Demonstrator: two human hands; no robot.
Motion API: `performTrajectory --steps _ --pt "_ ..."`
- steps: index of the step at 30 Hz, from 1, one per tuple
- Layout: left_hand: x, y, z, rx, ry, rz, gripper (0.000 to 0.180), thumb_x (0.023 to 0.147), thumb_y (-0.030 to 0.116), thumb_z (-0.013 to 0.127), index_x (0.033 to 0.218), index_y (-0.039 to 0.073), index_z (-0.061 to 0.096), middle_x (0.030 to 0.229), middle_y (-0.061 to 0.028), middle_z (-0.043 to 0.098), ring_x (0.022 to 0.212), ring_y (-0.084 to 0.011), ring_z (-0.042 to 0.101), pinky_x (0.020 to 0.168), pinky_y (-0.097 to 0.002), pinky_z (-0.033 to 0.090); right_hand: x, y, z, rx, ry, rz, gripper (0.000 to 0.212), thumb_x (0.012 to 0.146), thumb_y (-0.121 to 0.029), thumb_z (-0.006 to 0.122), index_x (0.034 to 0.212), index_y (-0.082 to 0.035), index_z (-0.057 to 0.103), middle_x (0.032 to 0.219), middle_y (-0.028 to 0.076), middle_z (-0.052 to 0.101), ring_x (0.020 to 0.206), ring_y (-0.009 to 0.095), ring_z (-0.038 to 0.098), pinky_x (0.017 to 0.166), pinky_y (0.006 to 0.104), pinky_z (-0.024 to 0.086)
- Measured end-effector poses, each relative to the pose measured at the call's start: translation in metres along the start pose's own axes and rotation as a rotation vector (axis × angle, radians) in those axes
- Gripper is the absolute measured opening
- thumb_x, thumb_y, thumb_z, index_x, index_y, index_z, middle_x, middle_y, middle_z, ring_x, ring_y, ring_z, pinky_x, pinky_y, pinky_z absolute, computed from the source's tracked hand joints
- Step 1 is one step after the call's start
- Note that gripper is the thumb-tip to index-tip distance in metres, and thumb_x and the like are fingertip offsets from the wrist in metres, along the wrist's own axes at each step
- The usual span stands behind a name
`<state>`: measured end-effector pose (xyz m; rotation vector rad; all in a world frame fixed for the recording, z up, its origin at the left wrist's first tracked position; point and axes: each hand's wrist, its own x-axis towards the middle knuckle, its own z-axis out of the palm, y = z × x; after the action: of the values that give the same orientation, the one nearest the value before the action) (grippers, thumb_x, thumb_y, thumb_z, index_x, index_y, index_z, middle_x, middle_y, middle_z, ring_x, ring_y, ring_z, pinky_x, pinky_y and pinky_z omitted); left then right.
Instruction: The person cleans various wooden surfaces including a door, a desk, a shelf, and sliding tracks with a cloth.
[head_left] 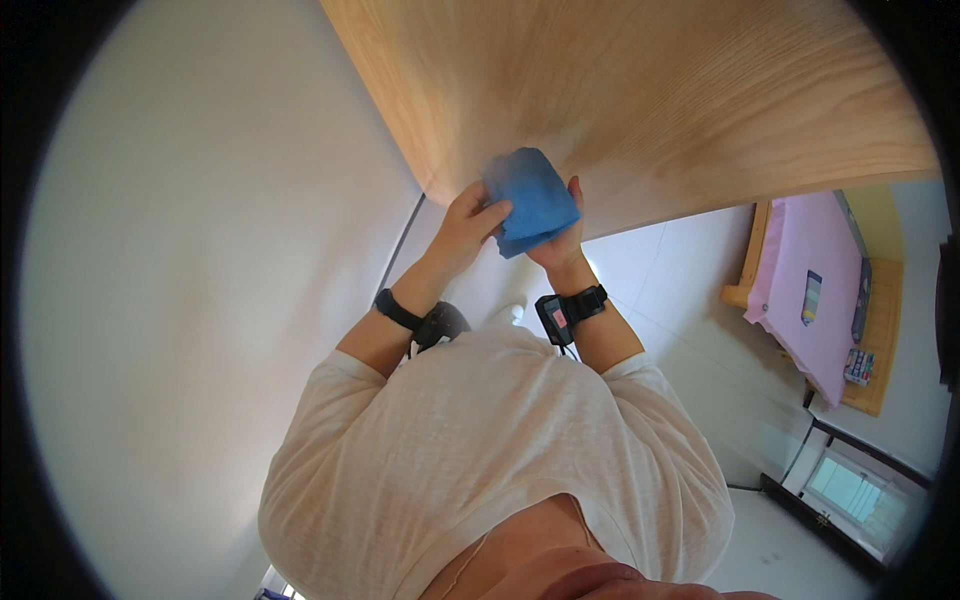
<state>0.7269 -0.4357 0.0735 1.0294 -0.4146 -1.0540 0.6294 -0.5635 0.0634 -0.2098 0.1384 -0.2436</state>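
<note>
A folded blue cloth (pixel 532 200) is held between both hands in front of my chest, at the edge of a light wooden tabletop (pixel 660 90). My left hand (pixel 468 225) grips the cloth's left side with the fingers over its top. My right hand (pixel 562 245) holds it from beneath and from the right, and is mostly hidden behind the cloth. Each wrist carries a black strap with a small device on it. My pale shirt fills the lower middle of the view.
A plain white wall (pixel 200 250) runs down the left. White floor (pixel 690 290) lies under the tabletop. At the right stands a wooden bed with a pink sheet (pixel 815 300) and small items on it. A window (pixel 850 490) is at lower right.
</note>
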Motion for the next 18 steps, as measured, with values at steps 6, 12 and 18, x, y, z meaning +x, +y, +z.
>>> performTrajectory --steps 6,12,18 --pt "-0.002 0.002 -0.005 -0.058 -0.063 0.003 0.044 0.084 0.013 0.057 0.124 0.000 0.046 0.112 -0.0062 0.056 0.099 -0.0147 0.054 0.088 -0.0287 0.043 -0.001 0.000 -0.062 -0.696 0.338 0.036 0.060 0.090 -0.051 0.043 0.134 -0.010 0.041 0.129 0.011 0.050 0.114 0.026 0.049 0.098 0.0416 0.037" --pt "0.003 -0.012 -0.019 0.062 -0.086 -0.137 0.033 0.086 0.016 0.057 0.115 0.001 0.053 0.101 -0.0040 0.058 0.093 -0.0126 0.054 0.082 -0.0261 0.043 -0.019 -0.016 -0.044 -1.231 0.265 -0.286 0.046 0.091 -0.038 0.049 0.120 -0.002 0.055 0.116 0.009 0.058 0.102 0.020 0.054 0.089 0.0302 0.041" --pt "0.018 -0.031 -0.027 0.086 -0.113 -0.156 0.016 0.090 0.022 0.055 0.094 0.007 0.058 0.084 0.0021 0.054 0.079 -0.0066 0.050 0.069 -0.0225 0.041 -0.026 -0.027 -0.052 -1.295 0.253 -0.192 0.023 0.087 -0.023 0.063 0.096 -0.002 0.063 0.093 0.004 0.062 0.089 0.014 0.055 0.083 0.0259 0.043"
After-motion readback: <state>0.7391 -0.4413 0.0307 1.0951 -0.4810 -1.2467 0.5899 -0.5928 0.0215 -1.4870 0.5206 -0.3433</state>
